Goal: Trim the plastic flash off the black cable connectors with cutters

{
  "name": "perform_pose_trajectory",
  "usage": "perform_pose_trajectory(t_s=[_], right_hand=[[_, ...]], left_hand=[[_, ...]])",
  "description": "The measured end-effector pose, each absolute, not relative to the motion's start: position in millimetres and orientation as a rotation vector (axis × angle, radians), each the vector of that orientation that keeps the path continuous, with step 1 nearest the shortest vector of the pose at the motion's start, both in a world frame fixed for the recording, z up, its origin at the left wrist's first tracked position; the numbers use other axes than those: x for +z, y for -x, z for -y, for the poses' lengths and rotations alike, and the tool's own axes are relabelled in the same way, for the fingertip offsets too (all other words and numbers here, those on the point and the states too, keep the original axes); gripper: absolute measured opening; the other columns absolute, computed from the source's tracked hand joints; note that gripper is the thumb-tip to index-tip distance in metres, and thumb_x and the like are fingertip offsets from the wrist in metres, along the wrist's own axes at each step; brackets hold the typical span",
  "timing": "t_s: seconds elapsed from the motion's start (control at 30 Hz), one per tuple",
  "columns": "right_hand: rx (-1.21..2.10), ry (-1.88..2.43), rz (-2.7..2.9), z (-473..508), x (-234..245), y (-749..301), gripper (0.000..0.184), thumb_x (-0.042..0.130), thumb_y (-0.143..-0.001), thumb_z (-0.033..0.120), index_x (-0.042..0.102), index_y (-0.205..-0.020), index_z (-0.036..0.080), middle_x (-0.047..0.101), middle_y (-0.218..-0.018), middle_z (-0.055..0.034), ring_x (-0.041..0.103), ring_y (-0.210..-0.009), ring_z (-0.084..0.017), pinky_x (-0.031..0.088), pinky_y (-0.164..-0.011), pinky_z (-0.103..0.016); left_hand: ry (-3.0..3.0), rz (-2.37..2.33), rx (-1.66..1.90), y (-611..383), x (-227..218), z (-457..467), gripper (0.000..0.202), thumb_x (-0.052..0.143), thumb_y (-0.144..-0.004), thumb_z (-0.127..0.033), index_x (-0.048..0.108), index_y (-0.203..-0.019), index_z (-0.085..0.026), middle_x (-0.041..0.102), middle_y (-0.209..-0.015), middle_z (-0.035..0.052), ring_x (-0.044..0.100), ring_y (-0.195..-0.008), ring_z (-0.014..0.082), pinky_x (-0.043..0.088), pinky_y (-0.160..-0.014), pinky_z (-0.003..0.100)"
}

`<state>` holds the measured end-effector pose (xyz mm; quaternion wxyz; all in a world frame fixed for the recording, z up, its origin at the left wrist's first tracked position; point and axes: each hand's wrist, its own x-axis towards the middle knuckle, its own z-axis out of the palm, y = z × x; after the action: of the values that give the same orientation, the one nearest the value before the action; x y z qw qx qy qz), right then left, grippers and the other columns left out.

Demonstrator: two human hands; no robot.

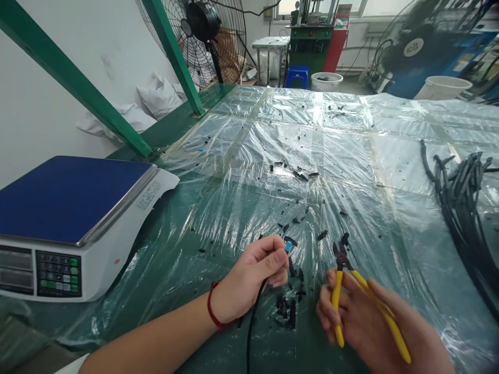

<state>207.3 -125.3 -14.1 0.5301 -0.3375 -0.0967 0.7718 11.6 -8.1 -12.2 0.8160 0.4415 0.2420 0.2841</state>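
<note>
My left hand (253,275) is closed in a pinch on a thin black cable (251,327) whose blue-tipped end (288,247) sticks out past my fingertips. A red cord circles that wrist. My right hand (362,317) grips a pair of yellow-handled cutting pliers (343,270), jaws pointing away from me and slightly apart, a short way right of the cable tip. Small black offcuts (288,306) lie scattered on the clear plastic sheet (331,156) between and beyond my hands.
A white weighing scale with a blue platform (74,218) stands at the left. A bundle of black cables (463,208) lies at the right edge. Green steel braces (171,52), fans, white buckets and a blue stool stand beyond the table.
</note>
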Motion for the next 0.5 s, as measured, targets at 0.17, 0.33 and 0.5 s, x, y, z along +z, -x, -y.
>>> perform_pose_trajectory(t_s=[0.17, 0.33, 0.5], right_hand=[[1.493, 1.141, 0.527, 133, -16, -202, 0.028, 0.081, -0.076, 0.037, 0.06, -0.09, 0.025, 0.057, -0.085, -0.0021, 0.054, -0.082, -0.019, 0.044, -0.074, -0.029], [1.408, 1.438, 0.676, 139, -17, -199, 0.032, 0.072, -0.087, 0.05, 0.065, -0.107, 0.025, 0.058, -0.087, -0.0016, 0.052, -0.078, -0.017, 0.042, -0.068, -0.027], [1.434, 1.423, 0.786, 138, -15, -195, 0.026, 0.068, -0.091, 0.048, 0.063, -0.093, 0.023, 0.057, -0.088, -0.0012, 0.051, -0.079, -0.017, 0.041, -0.068, -0.027]], left_hand=[[-1.353, -0.647, 0.314, -15, -4, 22, 0.031, 0.064, -0.095, -0.038, 0.051, -0.077, -0.017, 0.044, -0.062, -0.005, 0.037, -0.054, 0.0087, 0.028, -0.051, 0.023], [-1.815, -0.665, 0.242, -20, -2, 31, 0.028, 0.06, -0.094, -0.026, 0.047, -0.071, -0.019, 0.04, -0.058, -0.0069, 0.035, -0.05, 0.0077, 0.026, -0.049, 0.022], [-1.88, -0.625, 0.266, -24, -4, 32, 0.021, 0.064, -0.088, -0.019, 0.05, -0.072, -0.019, 0.041, -0.059, -0.0077, 0.037, -0.052, 0.0076, 0.028, -0.05, 0.021]])
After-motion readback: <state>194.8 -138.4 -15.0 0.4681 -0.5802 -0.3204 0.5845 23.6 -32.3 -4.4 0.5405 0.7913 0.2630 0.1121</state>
